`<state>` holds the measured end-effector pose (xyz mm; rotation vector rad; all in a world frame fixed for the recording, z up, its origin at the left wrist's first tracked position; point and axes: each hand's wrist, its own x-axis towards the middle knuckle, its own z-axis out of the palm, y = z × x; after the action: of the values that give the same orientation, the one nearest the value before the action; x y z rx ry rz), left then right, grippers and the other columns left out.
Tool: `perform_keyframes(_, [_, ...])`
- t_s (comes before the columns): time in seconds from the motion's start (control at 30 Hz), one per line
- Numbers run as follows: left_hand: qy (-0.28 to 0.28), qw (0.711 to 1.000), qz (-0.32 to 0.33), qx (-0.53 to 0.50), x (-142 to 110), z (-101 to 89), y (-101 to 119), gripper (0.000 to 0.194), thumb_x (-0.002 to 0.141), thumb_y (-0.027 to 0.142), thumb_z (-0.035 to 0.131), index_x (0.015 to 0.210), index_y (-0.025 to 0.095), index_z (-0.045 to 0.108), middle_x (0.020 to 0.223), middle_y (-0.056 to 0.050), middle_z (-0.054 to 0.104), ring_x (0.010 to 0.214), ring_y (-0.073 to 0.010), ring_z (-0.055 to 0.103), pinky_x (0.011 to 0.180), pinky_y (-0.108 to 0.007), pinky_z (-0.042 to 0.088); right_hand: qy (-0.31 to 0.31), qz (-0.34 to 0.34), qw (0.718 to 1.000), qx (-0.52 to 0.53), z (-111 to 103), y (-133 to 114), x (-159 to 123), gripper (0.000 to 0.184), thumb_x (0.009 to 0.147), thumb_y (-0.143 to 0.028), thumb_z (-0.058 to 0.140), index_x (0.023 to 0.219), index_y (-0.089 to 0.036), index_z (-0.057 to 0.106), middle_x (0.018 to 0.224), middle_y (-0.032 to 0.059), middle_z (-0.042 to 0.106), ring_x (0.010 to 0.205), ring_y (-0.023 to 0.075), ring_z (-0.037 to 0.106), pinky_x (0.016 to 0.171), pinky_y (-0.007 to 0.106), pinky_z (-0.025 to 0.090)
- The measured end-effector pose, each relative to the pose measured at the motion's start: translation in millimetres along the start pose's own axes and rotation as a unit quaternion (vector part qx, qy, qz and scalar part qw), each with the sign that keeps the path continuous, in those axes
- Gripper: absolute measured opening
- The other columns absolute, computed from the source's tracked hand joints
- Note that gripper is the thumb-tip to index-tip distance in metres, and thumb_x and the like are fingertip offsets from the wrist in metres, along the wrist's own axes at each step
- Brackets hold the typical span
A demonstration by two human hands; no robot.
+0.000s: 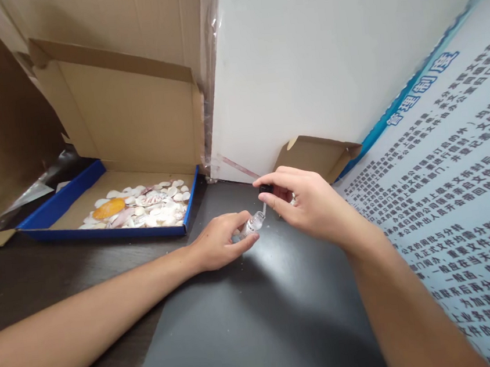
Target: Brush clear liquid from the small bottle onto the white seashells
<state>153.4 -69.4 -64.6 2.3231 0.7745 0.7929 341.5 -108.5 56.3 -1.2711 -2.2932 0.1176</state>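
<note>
My left hand (224, 239) is closed around a small clear glass bottle (254, 223), which tilts with its mouth toward the right. Pinched between the thumb and fingers of my right hand (301, 198) is a black brush cap (265, 189). Its pale thin applicator (264, 209) points down at the bottle's mouth; whether the tip is inside the neck I cannot tell. Both hands are held over a dark grey mat (243, 335).
A blue-edged cardboard box (118, 230) with its lid raised stands at the left, holding many white shells (155, 204) and one orange shell (108, 208). A smaller open brown box (312, 156) is behind my right hand. A printed board (455, 185) leans at the right.
</note>
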Motion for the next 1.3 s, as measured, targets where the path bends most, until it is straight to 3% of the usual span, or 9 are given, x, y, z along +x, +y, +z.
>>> perform_keyframes(0.27, [0.007, 1.0, 0.008, 0.006, -0.2, 0.4, 0.4, 0.032, 0.094, 0.047, 0.046, 0.082, 0.017, 0.047, 0.074, 0.002, 0.051, 0.068, -0.0116, 0.045, 0.065, -0.024, 0.034, -0.024, 0.056, 0.998, -0.017, 4.6, 5.2, 2.7, 0.021, 0.096, -0.027, 0.054, 0.107, -0.018, 0.069, 0.093, 0.0033, 0.069, 0.076, 0.0139, 0.06, 0.067, 0.027, 0.045])
perform_keyframes(0.43, [0.006, 1.0, 0.001, -0.009, 0.3, 0.5, 0.9, 0.033, 0.094, 0.047, 0.047, 0.079, 0.018, 0.044, 0.074, 0.002, 0.05, 0.066, -0.0109, 0.043, 0.063, -0.023, 0.033, -0.039, 0.084, 0.996, -0.008, 4.4, 4.9, 3.1, 0.022, 0.097, -0.031, 0.051, 0.104, -0.018, 0.067, 0.087, 0.0038, 0.069, 0.073, 0.0151, 0.061, 0.065, 0.027, 0.043])
perform_keyframes(0.8, [0.007, 1.0, 0.006, -0.005, -0.3, 0.6, 0.4, 0.032, 0.094, 0.046, 0.047, 0.081, 0.017, 0.045, 0.075, 0.002, 0.05, 0.067, -0.0107, 0.044, 0.064, -0.023, 0.034, -0.014, 0.043, 0.999, 0.013, 3.9, 4.7, 2.5, 0.022, 0.097, -0.025, 0.051, 0.113, -0.018, 0.065, 0.1, 0.0056, 0.068, 0.081, 0.016, 0.062, 0.072, 0.028, 0.045])
perform_keyframes(1.3, [0.018, 0.998, -0.017, -0.054, 1.6, 0.5, 2.5, 0.029, 0.093, 0.042, 0.048, 0.078, 0.017, 0.046, 0.072, 0.003, 0.045, 0.066, -0.0101, 0.04, 0.062, -0.022, 0.033, -0.037, 0.093, 0.995, -0.001, 5.1, 7.9, 3.4, 0.024, 0.098, -0.031, 0.045, 0.105, -0.018, 0.064, 0.08, 0.0034, 0.066, 0.069, 0.015, 0.057, 0.062, 0.027, 0.039])
